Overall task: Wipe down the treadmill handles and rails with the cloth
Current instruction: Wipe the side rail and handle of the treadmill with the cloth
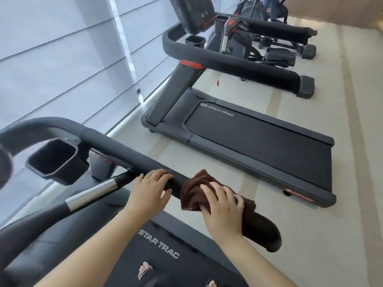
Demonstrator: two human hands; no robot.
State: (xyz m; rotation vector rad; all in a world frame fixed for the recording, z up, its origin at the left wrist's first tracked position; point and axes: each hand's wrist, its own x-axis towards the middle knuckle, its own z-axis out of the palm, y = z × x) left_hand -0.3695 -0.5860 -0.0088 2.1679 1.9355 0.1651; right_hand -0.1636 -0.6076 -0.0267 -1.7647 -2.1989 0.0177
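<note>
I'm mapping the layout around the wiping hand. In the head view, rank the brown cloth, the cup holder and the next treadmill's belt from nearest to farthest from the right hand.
From the right hand:
1. Brown cloth, under the palm, on the rail.
2. Cup holder, left, past the left hand.
3. Next treadmill's belt, across the floor strip, beyond the rail.

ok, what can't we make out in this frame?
Head view, the only one:
- Rail under the cloth: hidden by cloth and right hand, so wiped or not is unclear.
- Left hand grip: its palm side is hidden behind the hand.
- Near console: cut off by the left edge.
- Far treadmill's display: cut by the top edge, too dark to read.
- Feet: cut by the bottom edge.
</note>
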